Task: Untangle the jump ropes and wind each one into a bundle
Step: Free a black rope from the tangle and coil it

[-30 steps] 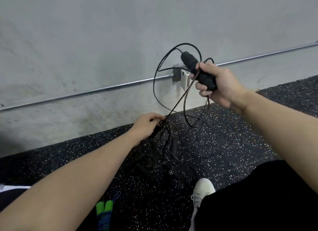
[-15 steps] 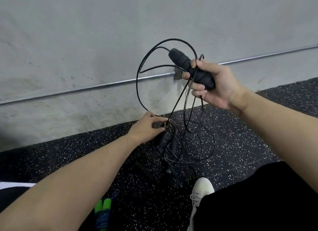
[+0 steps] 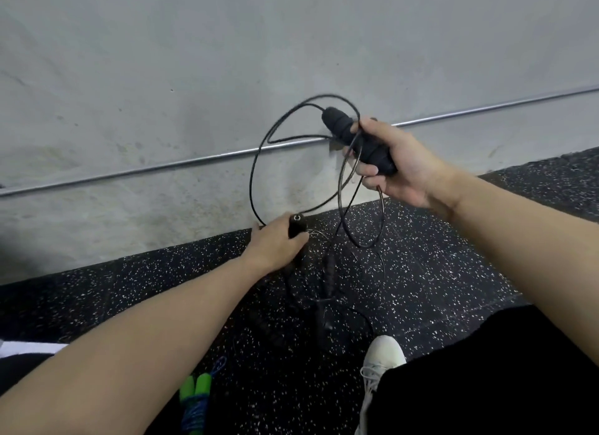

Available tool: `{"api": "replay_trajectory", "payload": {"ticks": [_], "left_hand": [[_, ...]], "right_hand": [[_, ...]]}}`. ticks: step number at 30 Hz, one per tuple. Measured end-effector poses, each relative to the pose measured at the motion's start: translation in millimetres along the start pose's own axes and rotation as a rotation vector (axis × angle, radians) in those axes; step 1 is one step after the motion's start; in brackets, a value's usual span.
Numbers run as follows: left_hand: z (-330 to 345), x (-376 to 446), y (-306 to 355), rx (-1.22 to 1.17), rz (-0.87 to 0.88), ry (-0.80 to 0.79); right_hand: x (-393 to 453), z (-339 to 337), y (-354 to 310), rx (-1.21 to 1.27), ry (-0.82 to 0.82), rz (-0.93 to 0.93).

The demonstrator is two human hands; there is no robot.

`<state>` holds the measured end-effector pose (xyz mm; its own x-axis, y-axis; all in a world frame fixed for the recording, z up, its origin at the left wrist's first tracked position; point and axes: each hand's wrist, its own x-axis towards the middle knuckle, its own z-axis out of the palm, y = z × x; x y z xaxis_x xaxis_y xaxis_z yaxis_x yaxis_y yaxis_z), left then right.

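Centrally, we see a black jump rope whose thin cord arcs in wide loops before the grey wall. Its foam handle is held raised in our right hand, fingers curled firmly around it, with several turns of cord gathered in the same grip and hanging below. Our left hand, lower and nearer the floor, grips a second black handle, its end cap facing the camera; one loop of cord runs down to this handle. Beneath both hands we note a tangle of further black ropes and handles lying on the speckled black floor; individual cords there cannot be told apart. Near the bottom edge, between our forearms, lies a blue rope with green handles, well apart from the tangle. A white shoe rests just beside the tangle, and a metal pipe runs along the wall.
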<state>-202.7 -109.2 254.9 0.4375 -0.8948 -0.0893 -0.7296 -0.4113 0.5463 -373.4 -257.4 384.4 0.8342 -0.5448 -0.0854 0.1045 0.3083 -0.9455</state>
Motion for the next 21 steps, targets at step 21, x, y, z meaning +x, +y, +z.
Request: {"api": "replay_trajectory", "payload": {"ticks": [21], "left_hand": [[-111.2,3.0,-17.8,-1.449,-0.616,0.241]], "right_hand": [[4.9,-30.3,24.8,-0.831,0.284,0.526]]}}
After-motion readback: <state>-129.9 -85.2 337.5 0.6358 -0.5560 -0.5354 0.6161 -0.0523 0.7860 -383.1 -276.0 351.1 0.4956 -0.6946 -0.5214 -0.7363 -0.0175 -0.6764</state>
